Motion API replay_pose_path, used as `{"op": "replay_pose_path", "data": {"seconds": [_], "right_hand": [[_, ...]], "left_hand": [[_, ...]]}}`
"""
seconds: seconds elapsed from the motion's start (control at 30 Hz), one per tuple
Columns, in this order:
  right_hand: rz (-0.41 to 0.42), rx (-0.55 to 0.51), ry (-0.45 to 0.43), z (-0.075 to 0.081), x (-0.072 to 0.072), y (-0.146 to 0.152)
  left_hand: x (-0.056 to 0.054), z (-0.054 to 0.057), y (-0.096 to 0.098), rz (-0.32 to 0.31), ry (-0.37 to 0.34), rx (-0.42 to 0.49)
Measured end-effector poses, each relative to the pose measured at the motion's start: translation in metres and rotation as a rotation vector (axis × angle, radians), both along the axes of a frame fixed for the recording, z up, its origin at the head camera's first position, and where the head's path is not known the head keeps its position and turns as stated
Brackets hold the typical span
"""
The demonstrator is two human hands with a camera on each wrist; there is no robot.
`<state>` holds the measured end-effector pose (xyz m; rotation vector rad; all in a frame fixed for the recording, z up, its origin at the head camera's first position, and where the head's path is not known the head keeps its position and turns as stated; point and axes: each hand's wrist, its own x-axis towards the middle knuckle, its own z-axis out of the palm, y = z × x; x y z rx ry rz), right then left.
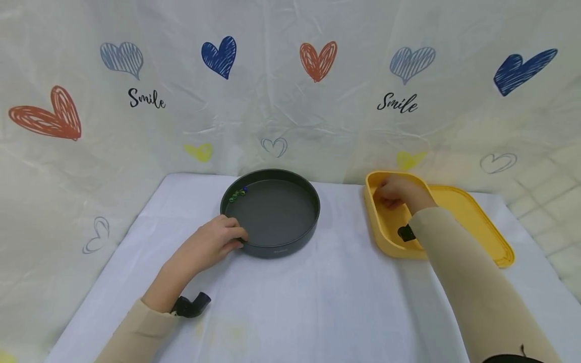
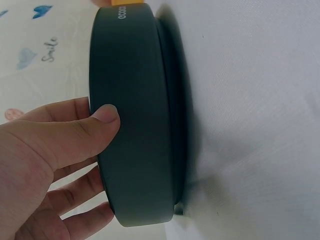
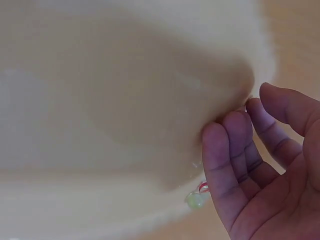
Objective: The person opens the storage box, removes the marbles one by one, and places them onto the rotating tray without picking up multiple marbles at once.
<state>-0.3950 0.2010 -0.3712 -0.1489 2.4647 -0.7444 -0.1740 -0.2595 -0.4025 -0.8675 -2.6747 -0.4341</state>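
My left hand grips the near-left wall of a round dark grey pan. In the left wrist view, the thumb presses the pan's outer side and the other fingers reach over the rim. Several small green and blue marbles lie inside the pan along its left edge. Away to the right, my right hand reaches down into a yellow rectangular box. The right wrist view shows its bent fingers at the box's inner corner, thumb held apart, beside clear marbles with green and red colouring.
A flat yellow lid lies to the right of the box, partly behind the right sleeve. White cloth covers the table. Behind it hangs a pale sheet printed with hearts and the word Smile.
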Motion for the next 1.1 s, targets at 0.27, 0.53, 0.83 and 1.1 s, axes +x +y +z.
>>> {"op": "replay_pose_path", "data": {"seconds": [0.27, 0.53, 0.83, 1.1], "right_hand": [[-0.057, 0.061, 0.172, 0.003, -0.002, 0.012], [-0.075, 0.086, 0.134, -0.001, -0.007, 0.017], [-0.083, -0.082, 0.077, 0.003, 0.001, 0.015], [-0.071, -0.292, 0.084, 0.017, 0.015, 0.002]], "left_hand": [[-0.001, 0.003, -0.001, 0.006, 0.0, -0.004], [-0.001, 0.004, -0.001, 0.011, -0.036, -0.002], [0.001, 0.003, 0.0, 0.011, -0.04, -0.002], [0.0, 0.001, -0.001, 0.008, -0.036, -0.009]]}}
